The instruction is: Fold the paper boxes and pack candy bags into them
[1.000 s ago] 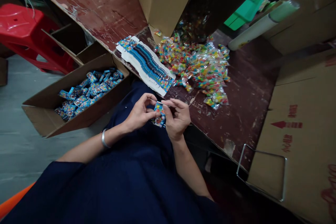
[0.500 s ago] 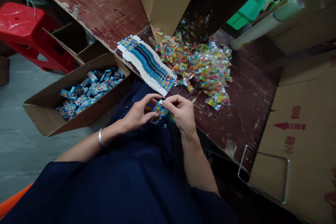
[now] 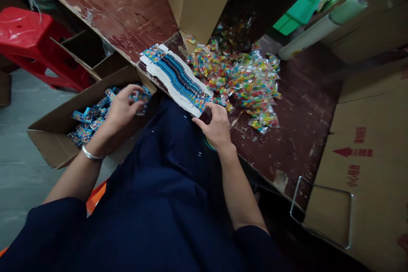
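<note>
Left hand (image 3: pixel 123 108) over carton (image 3: pixel 54 136), small blue box (image 3: pixel 142 97) at fingertips.

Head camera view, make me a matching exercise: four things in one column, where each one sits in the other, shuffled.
Things:
1. left hand
2. right hand
3. candy bags
4. red stool

Places:
A. piled on the table
B. on the floor, far left
C. over the carton of blue packets
D. at the near end of the blue card stack

Pairs: 1-C, 2-D, 3-A, 4-B
</note>
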A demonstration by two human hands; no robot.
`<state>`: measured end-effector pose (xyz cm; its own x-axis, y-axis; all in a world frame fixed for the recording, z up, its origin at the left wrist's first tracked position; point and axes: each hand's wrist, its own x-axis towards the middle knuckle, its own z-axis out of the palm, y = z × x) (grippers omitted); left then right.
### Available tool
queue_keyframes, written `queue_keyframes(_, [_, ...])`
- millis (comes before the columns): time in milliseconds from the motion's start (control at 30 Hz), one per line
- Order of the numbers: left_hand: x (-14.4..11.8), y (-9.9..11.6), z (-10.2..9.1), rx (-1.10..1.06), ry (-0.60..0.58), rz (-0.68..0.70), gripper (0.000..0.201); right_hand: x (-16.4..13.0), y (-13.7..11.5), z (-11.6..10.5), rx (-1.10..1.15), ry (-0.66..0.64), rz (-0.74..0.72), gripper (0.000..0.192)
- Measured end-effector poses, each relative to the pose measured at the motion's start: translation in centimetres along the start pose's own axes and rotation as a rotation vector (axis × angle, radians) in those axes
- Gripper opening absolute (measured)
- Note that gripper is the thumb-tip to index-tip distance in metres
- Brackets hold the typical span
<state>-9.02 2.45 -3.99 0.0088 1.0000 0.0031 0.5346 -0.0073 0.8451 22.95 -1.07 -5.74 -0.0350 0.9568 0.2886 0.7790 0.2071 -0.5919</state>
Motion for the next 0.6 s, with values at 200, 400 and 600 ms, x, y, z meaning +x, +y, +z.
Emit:
queue_keyframes(200, [1.3,-0.5,-2.2,0.154,0.038,-0.042,0.066,0.9,1.7,0.8,-0.174,-0.043,-0.093,0.019])
queue_keyframes(400, [-1.4,2.3,5.7,-0.716,-0.398,-0.303,0.032,-1.6,0.2,-0.1,-0.089,0.174,-0.293,0.011])
queue_keyframes(600, [-2.5,4.1,10.5,-1.189,-0.744,-0.564,0.042,-6.2,-3.8,-0.2,0.075,0.203,-0.522,0.029])
